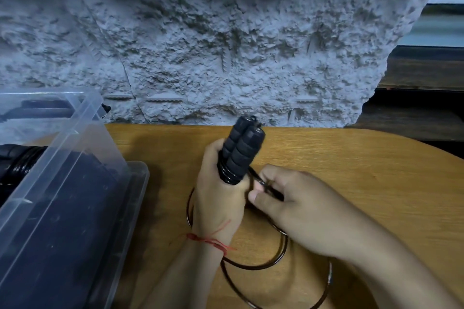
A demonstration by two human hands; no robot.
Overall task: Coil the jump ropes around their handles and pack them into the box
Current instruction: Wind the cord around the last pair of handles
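Wooden table (351, 170), rough wall behind. Left hand (221, 198) grips paired foam handles (242, 150) upright; right hand (296, 206) pinches rope (258, 264). Coiling under way, few turns on; next: feed slack round handles. Clear box (82, 158) left.

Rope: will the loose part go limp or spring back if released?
Likely springy: the rope lies in open round loops, not limp. Its glossy surface looks slippery, so coils on the handles may unwind unless the right hand pinches.
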